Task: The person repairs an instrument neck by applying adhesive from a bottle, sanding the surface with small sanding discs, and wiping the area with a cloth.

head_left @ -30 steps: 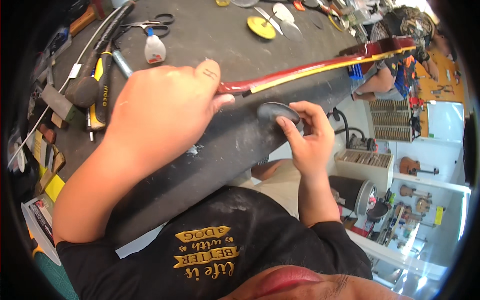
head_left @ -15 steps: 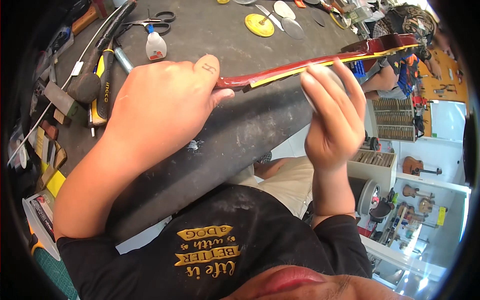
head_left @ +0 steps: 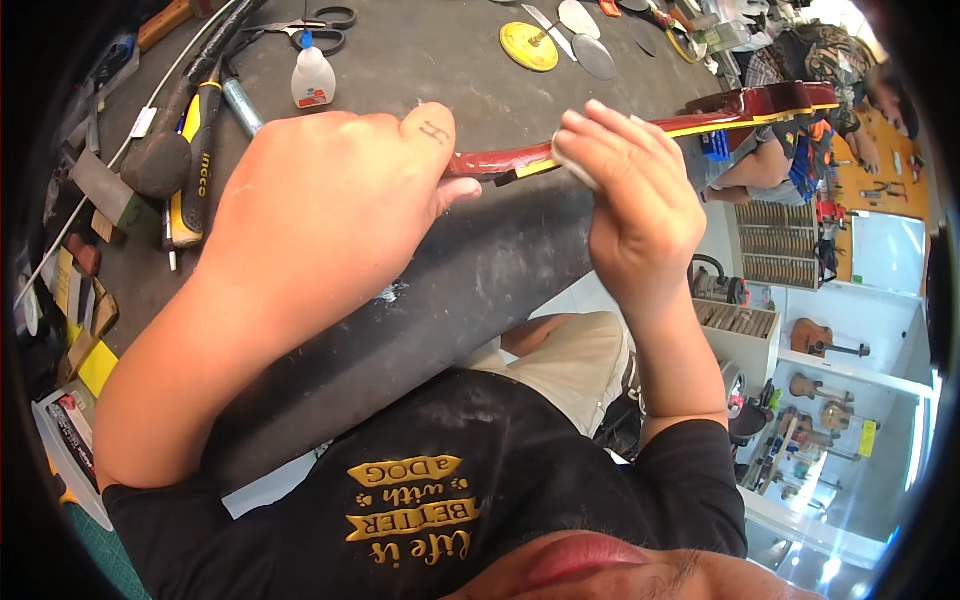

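Observation:
A glossy dark red electric guitar [head_left: 745,105] with a yellow edge lies on its side across the bench, its body at the far right. My left hand [head_left: 335,205] is closed around the neck's end, hiding the headstock. Fingers together, my right hand [head_left: 640,195] holds a pale, thin, rounded pad [head_left: 575,165] against the edge of the neck [head_left: 508,163], not far from the left hand. Much of the pad is covered by my fingers, so I cannot tell its exact kind.
On the dark bench [head_left: 440,60] stand a glue bottle [head_left: 313,78], scissors [head_left: 320,30], a yellow disc [head_left: 529,47] and pale round discs [head_left: 594,57]. A mallet [head_left: 158,165] and yellow-black tool [head_left: 200,165] lie left. Another person [head_left: 765,165] is at far right.
My right hand has moved left along the neck with the pad, closer to my left hand. My left hand keeps its grip, and the whole view has shifted slightly.

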`<state>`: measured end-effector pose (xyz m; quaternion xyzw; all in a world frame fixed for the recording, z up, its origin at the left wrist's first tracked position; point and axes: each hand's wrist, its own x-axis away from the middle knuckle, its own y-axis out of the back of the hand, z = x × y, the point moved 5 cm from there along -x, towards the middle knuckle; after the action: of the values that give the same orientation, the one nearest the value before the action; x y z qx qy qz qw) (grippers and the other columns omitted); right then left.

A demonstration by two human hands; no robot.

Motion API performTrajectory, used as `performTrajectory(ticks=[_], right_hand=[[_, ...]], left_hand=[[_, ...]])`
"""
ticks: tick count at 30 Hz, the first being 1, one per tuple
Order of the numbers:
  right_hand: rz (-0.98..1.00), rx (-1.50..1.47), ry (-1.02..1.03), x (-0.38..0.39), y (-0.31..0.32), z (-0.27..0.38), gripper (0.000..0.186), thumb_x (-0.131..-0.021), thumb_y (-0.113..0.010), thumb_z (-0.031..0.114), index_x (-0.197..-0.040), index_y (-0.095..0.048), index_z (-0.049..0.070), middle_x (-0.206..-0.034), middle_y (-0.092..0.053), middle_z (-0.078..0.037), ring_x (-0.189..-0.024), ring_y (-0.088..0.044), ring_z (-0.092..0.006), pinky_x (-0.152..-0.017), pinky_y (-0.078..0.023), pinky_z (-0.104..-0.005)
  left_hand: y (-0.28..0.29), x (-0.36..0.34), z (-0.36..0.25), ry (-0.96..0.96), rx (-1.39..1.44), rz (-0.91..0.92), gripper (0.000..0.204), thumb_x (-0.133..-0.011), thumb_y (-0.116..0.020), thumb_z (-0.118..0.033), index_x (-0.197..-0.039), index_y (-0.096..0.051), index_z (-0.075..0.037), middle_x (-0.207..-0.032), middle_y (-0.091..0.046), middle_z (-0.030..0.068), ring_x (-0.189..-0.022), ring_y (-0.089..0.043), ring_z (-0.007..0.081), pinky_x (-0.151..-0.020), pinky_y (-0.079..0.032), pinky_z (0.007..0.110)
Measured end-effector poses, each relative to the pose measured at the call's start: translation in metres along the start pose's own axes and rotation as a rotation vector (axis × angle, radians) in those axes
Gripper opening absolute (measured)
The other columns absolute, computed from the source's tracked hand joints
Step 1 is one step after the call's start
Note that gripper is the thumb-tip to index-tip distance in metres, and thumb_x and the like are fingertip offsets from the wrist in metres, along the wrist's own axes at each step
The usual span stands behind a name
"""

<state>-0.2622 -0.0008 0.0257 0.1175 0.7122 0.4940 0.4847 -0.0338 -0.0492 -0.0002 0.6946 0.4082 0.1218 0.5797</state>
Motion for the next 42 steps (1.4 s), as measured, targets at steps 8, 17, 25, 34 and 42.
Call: performTrajectory(ticks=[8,17,25,34,42], right_hand=[[-0.07,-0.08,0.004,-0.005,-0.003,0.001,0.037,-0.084,-0.07,-0.017,-0.112,-0.088,-0.001,-0.115,-0.089,-0.017,-0.117,-0.087,-0.0363,-0.11,-0.064,-0.0503],[-0.095,-0.143,0.097,-0.002,-0.007,0.013,0.033,-0.082,-0.074,-0.006,-0.112,-0.086,0.002,-0.114,-0.089,-0.015,-0.111,-0.087,-0.0351,-0.101,-0.067,-0.051],[-0.089,-0.112,0.127,-0.005,-0.008,0.004,0.026,-0.084,-0.076,-0.002,-0.109,-0.084,0.003,-0.113,-0.088,-0.013,-0.108,-0.086,-0.034,-0.099,-0.068,-0.05],[-0.077,-0.188,0.181,-0.008,-0.004,0.013,0.021,-0.086,-0.077,0.0,-0.106,-0.084,0.003,-0.109,-0.089,-0.013,-0.104,-0.087,-0.0316,-0.096,-0.069,-0.0488],[-0.085,-0.199,0.168,-0.007,-0.006,0.005,0.016,-0.088,-0.076,0.002,-0.102,-0.083,0.005,-0.107,-0.089,-0.011,-0.102,-0.087,-0.0317,-0.095,-0.069,-0.0494]], left_hand=[[0.0,-0.002,0.0,0.012,-0.018,0.007,0.039,-0.102,-0.087,-0.033,-0.104,-0.062,-0.004,-0.082,-0.074,0.0162,-0.08,-0.077,0.0407,-0.069,-0.06,0.053],[-0.001,-0.001,0.0,0.008,-0.035,0.011,0.039,-0.102,-0.087,-0.034,-0.106,-0.062,-0.004,-0.082,-0.074,0.0172,-0.08,-0.077,0.0412,-0.069,-0.06,0.053],[0.0,-0.001,0.0,0.006,-0.049,0.001,0.04,-0.102,-0.086,-0.035,-0.109,-0.063,-0.003,-0.082,-0.073,0.0174,-0.08,-0.077,0.0408,-0.069,-0.059,0.053],[-0.001,0.0,0.0,0.001,-0.042,-0.011,0.041,-0.102,-0.087,-0.035,-0.11,-0.063,-0.003,-0.082,-0.073,0.0173,-0.079,-0.076,0.041,-0.069,-0.059,0.053],[0.0,-0.001,-0.001,0.001,-0.052,-0.003,0.041,-0.101,-0.087,-0.035,-0.11,-0.063,-0.003,-0.081,-0.073,0.017,-0.078,-0.076,0.0407,-0.069,-0.059,0.053]])
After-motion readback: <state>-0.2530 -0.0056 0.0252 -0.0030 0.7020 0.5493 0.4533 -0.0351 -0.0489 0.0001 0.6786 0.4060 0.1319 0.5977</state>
